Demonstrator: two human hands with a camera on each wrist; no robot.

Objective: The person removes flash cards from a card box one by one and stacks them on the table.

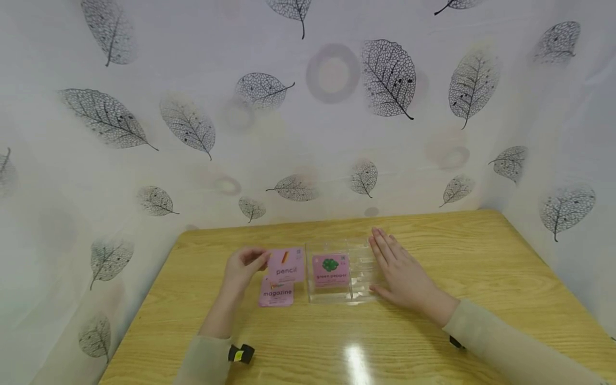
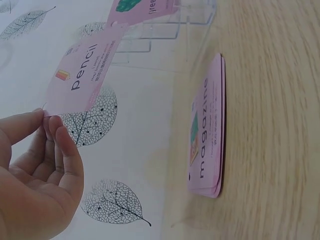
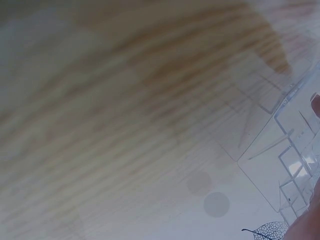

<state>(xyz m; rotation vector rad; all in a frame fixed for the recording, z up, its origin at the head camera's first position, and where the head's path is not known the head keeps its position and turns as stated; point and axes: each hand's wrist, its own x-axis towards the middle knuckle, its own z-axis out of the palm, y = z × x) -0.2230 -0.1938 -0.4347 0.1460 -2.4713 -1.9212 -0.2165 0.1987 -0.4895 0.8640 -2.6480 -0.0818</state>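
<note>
My left hand (image 1: 239,272) pinches a pink card (image 1: 286,262) marked "pencil" by its left edge, between thumb and fingers. The card is raised above a small stack of pink cards (image 2: 207,135), whose top card reads "magazine". A clear plastic stepped card holder (image 1: 329,297) stands just right of the cards. In its left section sits a pink "green pepper" card (image 1: 331,272). My right hand (image 1: 404,275) rests with straight fingers against the right side of the holder, thumb apart near the front.
All this is on a wood-grain table (image 1: 298,342). A pale cloth (image 1: 332,133) printed with grey leaves hangs behind the table and at both sides. Black bands (image 1: 241,353) are worn at the wrists.
</note>
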